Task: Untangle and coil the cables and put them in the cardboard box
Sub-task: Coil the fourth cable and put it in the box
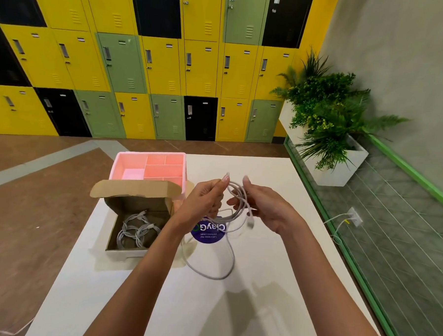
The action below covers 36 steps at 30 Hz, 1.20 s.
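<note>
A white cable (235,199) is held above the white table (273,286), partly wound into loops between both hands. My left hand (203,200) pinches one end of it, the plug sticking up past the fingertips. My right hand (262,206) grips the loops, and a second plug dangles below it. A long slack loop of the same cable (217,275) trails down onto the table. The open cardboard box (134,250) sits at the table's left edge, its flap raised, with several coiled grey-white cables (135,231) inside.
A pink divided organiser tray (118,162) stands behind the box. A round purple sticker (208,234) lies under the hands. Beyond the table's right side are a green-framed glass partition (363,278) and a white planter with plants (343,171). Lockers line the back wall.
</note>
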Motion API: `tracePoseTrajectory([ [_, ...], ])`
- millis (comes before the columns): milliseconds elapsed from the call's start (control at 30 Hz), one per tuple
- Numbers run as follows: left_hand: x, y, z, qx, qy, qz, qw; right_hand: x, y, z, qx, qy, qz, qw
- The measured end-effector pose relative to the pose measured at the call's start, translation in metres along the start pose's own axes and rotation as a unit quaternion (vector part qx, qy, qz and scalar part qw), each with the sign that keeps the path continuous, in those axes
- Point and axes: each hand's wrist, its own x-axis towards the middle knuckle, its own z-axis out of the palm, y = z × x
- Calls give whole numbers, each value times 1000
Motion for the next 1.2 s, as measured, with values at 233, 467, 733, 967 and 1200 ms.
tracePoseTrajectory([
  [233, 2, -3, 0, 16, 47, 19, 999, -4, 0, 0, -91, -28, -41, 995],
  [467, 6, -13, -1, 56, 98, 34, 993, -5, 1, 14, -245, 127, -74, 958],
  [733, 6, -23, -5, 65, 144, 35, 987, -12, -2, 20, -376, 133, -78, 914],
  [967, 5, -32, -4, 104, 162, 36, 981, -19, -4, 41, -372, 152, -110, 909],
  [1200, -3, -53, -14, 158, 187, 43, 968, -23, -14, 30, -336, 111, -126, 927],
])
